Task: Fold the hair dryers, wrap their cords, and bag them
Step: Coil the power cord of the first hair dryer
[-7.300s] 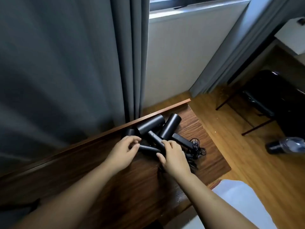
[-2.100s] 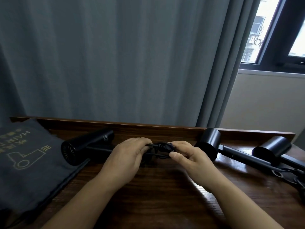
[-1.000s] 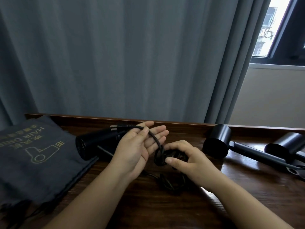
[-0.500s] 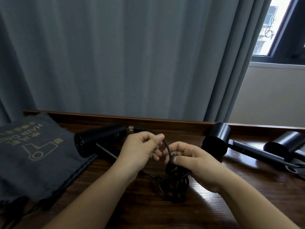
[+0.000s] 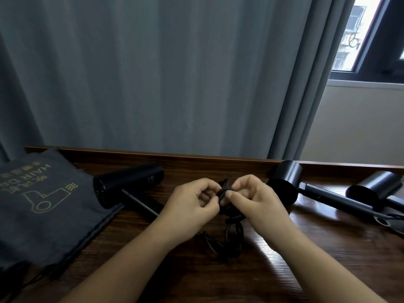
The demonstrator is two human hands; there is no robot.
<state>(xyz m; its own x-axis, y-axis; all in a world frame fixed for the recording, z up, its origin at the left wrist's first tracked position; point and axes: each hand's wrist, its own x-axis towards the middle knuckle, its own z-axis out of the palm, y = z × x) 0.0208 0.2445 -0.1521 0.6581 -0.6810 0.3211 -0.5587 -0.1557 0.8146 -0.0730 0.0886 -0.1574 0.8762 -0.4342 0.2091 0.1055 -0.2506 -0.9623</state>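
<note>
Cord (image 5: pixel 225 194) from the hair dryer (image 5: pixel 127 185) at centre left is pinched between left hand (image 5: pixel 192 206) and right hand (image 5: pixel 256 201), bundled mid-frame so loose loops stay gathered above the table (image 5: pixel 306 259), likely for binding before the bag (image 5: pixel 43 206) at left.

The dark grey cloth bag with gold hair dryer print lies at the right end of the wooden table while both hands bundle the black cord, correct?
Not quite: the head view shows the dark grey cloth bag at the left end of the wooden table. Both the left hand and right hand do bundle the black cord.
</note>
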